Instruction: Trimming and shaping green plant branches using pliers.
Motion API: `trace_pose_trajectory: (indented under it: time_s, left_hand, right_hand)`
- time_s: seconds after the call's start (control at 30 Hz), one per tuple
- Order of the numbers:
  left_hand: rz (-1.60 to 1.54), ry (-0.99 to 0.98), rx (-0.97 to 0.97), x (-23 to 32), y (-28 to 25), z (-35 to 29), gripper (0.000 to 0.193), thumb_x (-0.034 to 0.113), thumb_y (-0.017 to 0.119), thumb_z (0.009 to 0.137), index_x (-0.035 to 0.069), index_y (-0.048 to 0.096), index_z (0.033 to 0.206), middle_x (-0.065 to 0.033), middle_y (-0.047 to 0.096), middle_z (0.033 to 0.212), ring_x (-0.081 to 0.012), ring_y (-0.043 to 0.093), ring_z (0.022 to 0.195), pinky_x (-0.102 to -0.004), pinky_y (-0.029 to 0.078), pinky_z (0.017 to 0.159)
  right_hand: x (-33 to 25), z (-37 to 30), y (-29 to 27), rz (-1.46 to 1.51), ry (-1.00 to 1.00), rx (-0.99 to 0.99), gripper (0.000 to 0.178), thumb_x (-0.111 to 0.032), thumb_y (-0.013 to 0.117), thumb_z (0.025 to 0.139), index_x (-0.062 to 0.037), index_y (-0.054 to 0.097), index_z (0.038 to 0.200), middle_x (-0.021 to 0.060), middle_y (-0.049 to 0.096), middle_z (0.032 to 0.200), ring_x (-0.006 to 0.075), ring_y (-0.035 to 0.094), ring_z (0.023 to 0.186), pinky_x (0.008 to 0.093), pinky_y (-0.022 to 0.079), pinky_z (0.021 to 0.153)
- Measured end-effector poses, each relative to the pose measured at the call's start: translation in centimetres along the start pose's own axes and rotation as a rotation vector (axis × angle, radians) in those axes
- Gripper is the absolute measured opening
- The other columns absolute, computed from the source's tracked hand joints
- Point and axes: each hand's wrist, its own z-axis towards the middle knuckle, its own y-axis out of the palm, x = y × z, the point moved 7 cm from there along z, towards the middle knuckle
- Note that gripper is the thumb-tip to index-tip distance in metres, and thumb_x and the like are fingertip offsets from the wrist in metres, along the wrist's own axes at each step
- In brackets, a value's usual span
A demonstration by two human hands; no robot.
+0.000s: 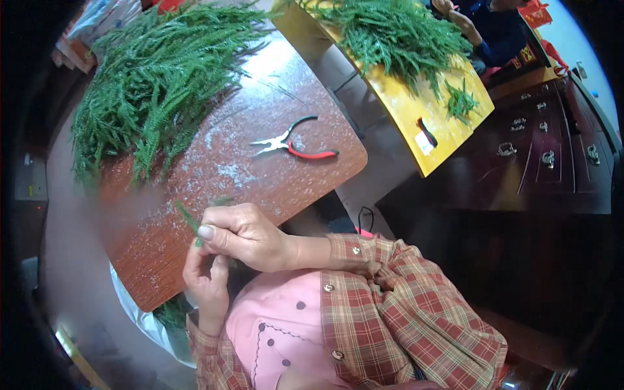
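My right hand (250, 237) is closed in a pinch, its thumb pressed down over a small green artificial pine sprig (186, 214). Just below it, my left hand (207, 279) meets it with curled fingertips at the same sprig, partly hidden behind the right. Both hands are held over the near edge of the brown table (292, 185). Beyond them lie needle-nose pliers (283, 143), jaws spread, with one red and one black handle. A large heap of green artificial pine branches (162, 84) covers the table's far left.
White flecks and a few thin wires (279, 90) lie on the tabletop. A yellow table (403, 123) across a gap bears another branch heap (396, 39), a small sprig bunch (460, 103) and a red-and-black tool (427, 132). A co-worker (494, 32) sits behind it. A white bag (153, 328) hangs below my table.
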Motion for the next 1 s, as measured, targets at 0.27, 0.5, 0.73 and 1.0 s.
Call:
trace_pose_trajectory:
  time_s: [0.27, 0.5, 0.73, 1.0]
  left_hand:
    - [0.016, 0.015, 0.228, -0.3, -1.4, 0.3, 0.015, -0.001, 0.063, 0.087, 0.001, 0.055, 0.1, -0.007, 0.063, 0.097, -0.0122, 0.058, 0.089, -0.0273, 0.047, 0.081]
    - [0.114, 0.023, 0.293, -0.5, -3.8, -0.3, 0.013, -0.004, 0.064, 0.086, 0.0, 0.055, 0.093, -0.0079, 0.066, 0.096, -0.0131, 0.061, 0.088, -0.0266, 0.049, 0.08]
    - [0.282, 0.026, 0.226, -0.4, -3.6, -0.3, 0.027, 0.001, 0.067, 0.086, 0.0, 0.053, 0.109, -0.0071, 0.06, 0.11, -0.0145, 0.057, 0.103, -0.0276, 0.045, 0.092]
    - [0.206, 0.007, 0.25, -0.7, -3.7, -0.2, 0.028, 0.001, 0.069, 0.085, 0.002, 0.051, 0.106, -0.0044, 0.057, 0.102, -0.012, 0.056, 0.096, -0.0256, 0.045, 0.089]
  right_hand:
    - [0.8, 0.5, -1.1, 0.088, 0.304, -0.081, 0.022, -0.018, 0.049, 0.101, -0.0024, 0.057, 0.088, 0.0022, 0.054, 0.071, 0.0099, 0.053, 0.063, 0.0252, 0.044, 0.057]
    - [-4.0, 0.3, -13.8, -1.275, -0.143, -0.039, 0.049, 0.006, 0.058, 0.073, -0.0072, 0.058, 0.12, 0.0184, 0.058, 0.117, 0.0355, 0.055, 0.112, 0.0419, 0.045, 0.098]
    - [-1.5, 0.9, -14.8, -1.288, -0.017, -0.301, 0.06, -0.005, 0.068, 0.076, -0.0106, 0.05, 0.133, 0.0165, 0.049, 0.134, 0.0346, 0.045, 0.127, 0.0414, 0.038, 0.107]
    - [-0.2, 0.0, -14.1, -1.395, 0.008, -0.326, 0.049, -0.001, 0.066, 0.077, -0.0046, 0.052, 0.123, 0.0183, 0.051, 0.13, 0.0372, 0.048, 0.123, 0.0417, 0.04, 0.104]
